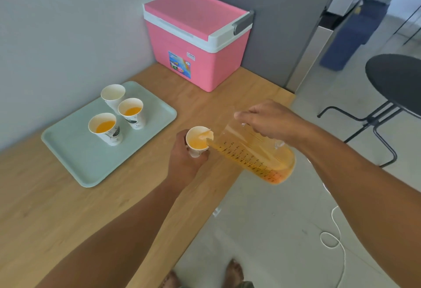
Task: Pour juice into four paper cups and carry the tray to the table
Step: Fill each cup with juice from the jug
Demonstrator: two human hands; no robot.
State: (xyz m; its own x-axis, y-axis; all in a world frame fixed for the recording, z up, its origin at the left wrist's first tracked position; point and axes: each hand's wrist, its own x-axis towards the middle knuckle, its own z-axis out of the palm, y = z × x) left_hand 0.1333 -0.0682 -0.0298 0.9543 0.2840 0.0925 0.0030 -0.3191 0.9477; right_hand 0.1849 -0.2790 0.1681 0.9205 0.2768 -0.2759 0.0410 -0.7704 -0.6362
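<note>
My left hand (184, 162) grips a white paper cup (197, 143) above the wooden counter's front edge. My right hand (272, 118) holds a clear measuring jug (255, 155) of orange juice, tilted so its spout rests over the cup's rim, and juice runs into the cup. On the pale green tray (75, 160) to the left stand three more paper cups. Two of them hold juice, the near cup (105, 128) and the middle cup (132, 113). The far cup (113, 94) looks empty.
A pink cooler box (196, 39) stands at the back of the counter (34, 208), against a grey partition. To the right, on the floor, are a black stool (396, 83) and a white cable (337, 237). My bare feet show at the bottom.
</note>
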